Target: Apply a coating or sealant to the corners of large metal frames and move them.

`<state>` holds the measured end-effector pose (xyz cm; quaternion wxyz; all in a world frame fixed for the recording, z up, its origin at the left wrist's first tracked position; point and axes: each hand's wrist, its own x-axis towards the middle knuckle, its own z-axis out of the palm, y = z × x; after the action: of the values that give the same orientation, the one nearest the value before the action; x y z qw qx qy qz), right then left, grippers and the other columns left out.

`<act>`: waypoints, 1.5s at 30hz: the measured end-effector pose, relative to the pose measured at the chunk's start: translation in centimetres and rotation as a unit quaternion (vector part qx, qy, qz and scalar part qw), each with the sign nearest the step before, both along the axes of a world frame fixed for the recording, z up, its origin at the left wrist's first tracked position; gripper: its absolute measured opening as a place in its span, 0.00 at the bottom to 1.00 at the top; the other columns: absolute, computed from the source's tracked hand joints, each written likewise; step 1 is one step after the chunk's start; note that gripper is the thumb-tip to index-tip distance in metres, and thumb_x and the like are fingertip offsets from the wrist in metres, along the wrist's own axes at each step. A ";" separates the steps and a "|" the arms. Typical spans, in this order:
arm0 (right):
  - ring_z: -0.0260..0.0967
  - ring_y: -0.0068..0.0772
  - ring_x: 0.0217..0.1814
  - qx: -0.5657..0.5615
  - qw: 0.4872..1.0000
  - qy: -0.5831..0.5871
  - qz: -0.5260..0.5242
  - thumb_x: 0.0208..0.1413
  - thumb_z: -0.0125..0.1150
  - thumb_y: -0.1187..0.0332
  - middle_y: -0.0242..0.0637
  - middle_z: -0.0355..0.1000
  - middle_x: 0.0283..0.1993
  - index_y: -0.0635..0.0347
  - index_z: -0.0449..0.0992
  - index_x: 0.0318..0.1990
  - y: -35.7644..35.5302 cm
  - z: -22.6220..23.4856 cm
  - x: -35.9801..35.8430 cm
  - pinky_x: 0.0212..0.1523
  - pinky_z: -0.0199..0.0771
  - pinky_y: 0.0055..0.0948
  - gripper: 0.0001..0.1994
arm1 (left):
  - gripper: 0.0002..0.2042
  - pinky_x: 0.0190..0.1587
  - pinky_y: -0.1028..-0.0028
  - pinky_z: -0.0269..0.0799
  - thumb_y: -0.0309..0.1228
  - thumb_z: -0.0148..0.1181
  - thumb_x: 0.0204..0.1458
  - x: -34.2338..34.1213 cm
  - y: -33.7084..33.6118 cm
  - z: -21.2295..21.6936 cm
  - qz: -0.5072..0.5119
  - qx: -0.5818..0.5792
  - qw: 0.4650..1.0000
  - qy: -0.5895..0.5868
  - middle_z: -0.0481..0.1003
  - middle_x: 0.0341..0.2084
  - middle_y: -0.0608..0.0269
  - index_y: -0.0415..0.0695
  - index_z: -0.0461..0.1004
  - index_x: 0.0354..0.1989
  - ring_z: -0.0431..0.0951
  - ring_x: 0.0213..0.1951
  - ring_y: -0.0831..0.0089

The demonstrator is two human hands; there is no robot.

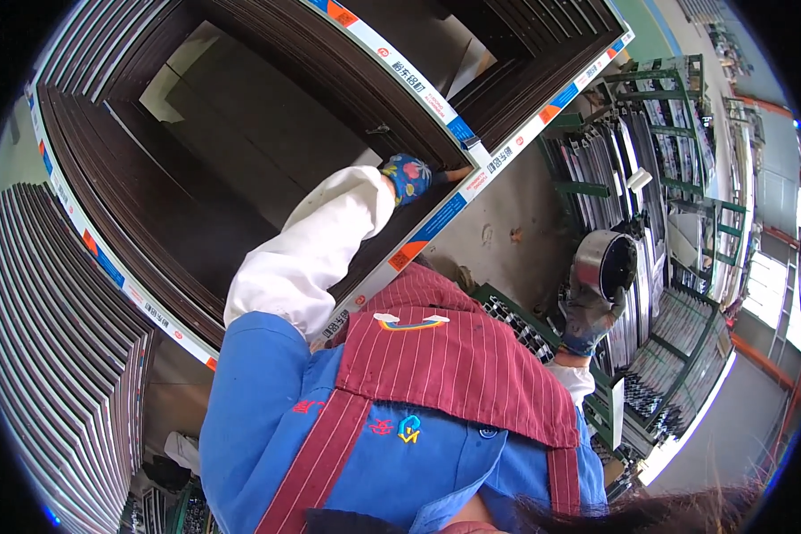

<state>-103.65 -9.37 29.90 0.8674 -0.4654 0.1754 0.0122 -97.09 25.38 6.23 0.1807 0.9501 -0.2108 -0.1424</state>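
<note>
My left hand (pixel 411 180), in a blue flowered glove, reaches across the dark brown window frame (pixel 165 191) with white, blue and orange edge strips. Its bare fingertips are stretched out and touch the inside of the near right corner, beside the white strip (pixel 478 157). What lies under those fingertips is hidden. Out to the right, my right hand (pixel 591 322) wears a dark glove and is closed around a silvery-grey cylinder (pixel 601 258). The cylinder is tilted, with a dark hollow end; it may be a roll or a cup.
More frames lie stacked under the top one, and a tall stack of frames (pixel 58 356) stands at the left. On the right are green racks (pixel 663 80) holding long profiles (pixel 610 169). A low green crate of metal parts (pixel 516 325) stands beside my apron (pixel 454 356).
</note>
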 end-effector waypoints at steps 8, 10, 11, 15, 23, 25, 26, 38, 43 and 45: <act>0.47 0.47 0.65 -0.006 1.000 -0.006 0.005 0.51 0.48 0.54 0.43 0.50 0.64 0.52 0.53 0.62 1.6 1.3 0.3 0.63 0.46 0.53 0.31 | 0.26 0.31 0.63 0.74 0.33 0.37 0.56 -2.7 0.7 5.0 0.137 -0.070 0.980 -0.127 0.74 0.35 0.51 0.79 0.48 0.60 0.77 0.31 0.56; 0.47 0.47 0.65 0.001 1.000 -0.011 0.003 0.51 0.49 0.54 0.43 0.50 0.64 0.52 0.53 0.62 1.3 1.1 0.0 0.63 0.47 0.53 0.31 | 0.28 0.31 0.62 0.74 0.30 0.36 0.56 -2.4 0.7 5.8 0.108 -0.075 0.988 -0.082 0.74 0.36 0.51 0.79 0.44 0.61 0.77 0.32 0.54; 0.47 0.47 0.66 0.011 1.000 -0.016 0.011 0.51 0.49 0.54 0.43 0.50 0.64 0.52 0.53 0.63 1.3 1.0 0.0 0.63 0.47 0.53 0.31 | 0.28 0.32 0.62 0.73 0.29 0.40 0.53 -2.3 0.8 4.5 0.090 -0.069 0.990 -0.079 0.74 0.34 0.50 0.75 0.48 0.61 0.77 0.32 0.54; 0.47 0.47 0.66 0.039 0.998 -0.005 0.044 0.51 0.49 0.54 0.43 0.51 0.64 0.52 0.53 0.63 0.5 0.3 -0.2 0.63 0.47 0.53 0.31 | 0.29 0.35 0.61 0.72 0.29 0.44 0.51 -1.2 1.3 6.1 0.008 -0.038 0.999 0.015 0.75 0.34 0.49 0.71 0.50 0.61 0.76 0.34 0.54; 0.52 0.46 0.63 -0.071 0.997 0.012 0.028 0.54 0.46 0.54 0.46 0.53 0.63 0.55 0.54 0.62 0.1 -2.4 -0.8 0.61 0.54 0.48 0.29 | 0.30 0.34 0.65 0.71 0.28 0.54 0.44 -2.6 4.0 6.3 -0.075 -0.214 0.974 -0.018 0.74 0.27 0.52 0.72 0.59 0.57 0.76 0.30 0.57; 0.55 0.46 0.61 -0.039 0.998 0.022 0.046 0.54 0.44 0.53 0.46 0.56 0.61 0.57 0.55 0.61 -0.5 -4.1 -0.9 0.60 0.55 0.45 0.29 | 0.27 0.32 0.65 0.71 0.29 0.55 0.45 -3.9 3.9 10.8 -0.070 -0.296 0.951 -0.052 0.74 0.24 0.54 0.69 0.63 0.56 0.76 0.28 0.59; 0.57 0.45 0.59 -0.008 0.997 0.033 0.066 0.55 0.42 0.52 0.47 0.58 0.60 0.59 0.56 0.61 -0.5 -4.6 -0.7 0.59 0.57 0.42 0.29 | 0.24 0.31 0.65 0.70 0.31 0.55 0.46 -4.4 3.4 14.5 -0.031 -0.321 0.945 -0.060 0.74 0.22 0.56 0.65 0.65 0.54 0.76 0.27 0.60; 0.58 0.40 0.59 0.123 0.976 0.000 0.179 0.53 0.48 0.74 0.41 0.58 0.59 0.52 0.62 0.52 5.5 -6.5 -1.8 0.58 0.60 0.42 0.18 | 0.18 0.24 0.68 0.66 0.40 0.46 0.54 -6.8 -3.0 23.2 -0.099 -0.204 0.972 -0.059 0.73 0.19 0.58 0.49 0.66 0.52 0.73 0.20 0.64; 0.56 0.39 0.61 -0.037 0.990 0.071 0.119 0.54 0.46 0.58 0.41 0.56 0.61 0.54 0.58 0.58 5.6 -7.0 -0.9 0.59 0.58 0.46 0.24 | 0.14 0.28 0.76 0.70 0.29 0.55 0.50 -6.7 0.7 19.4 0.036 -0.614 0.751 0.239 0.75 0.28 0.60 0.48 0.69 0.47 0.76 0.24 0.68; 0.55 0.40 0.62 -0.052 0.990 0.076 0.105 0.53 0.44 0.53 0.41 0.55 0.62 0.57 0.56 0.60 6.7 -5.8 -0.6 0.59 0.58 0.47 0.29 | 0.16 0.28 0.73 0.70 0.29 0.53 0.50 -5.8 1.6 16.4 0.106 -0.442 0.887 -0.083 0.74 0.24 0.54 0.49 0.68 0.49 0.77 0.26 0.63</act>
<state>-104.22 -2.70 24.13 0.8201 -0.5234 0.1916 0.1295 -102.87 26.95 22.64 0.5775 0.7972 -0.1638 0.0644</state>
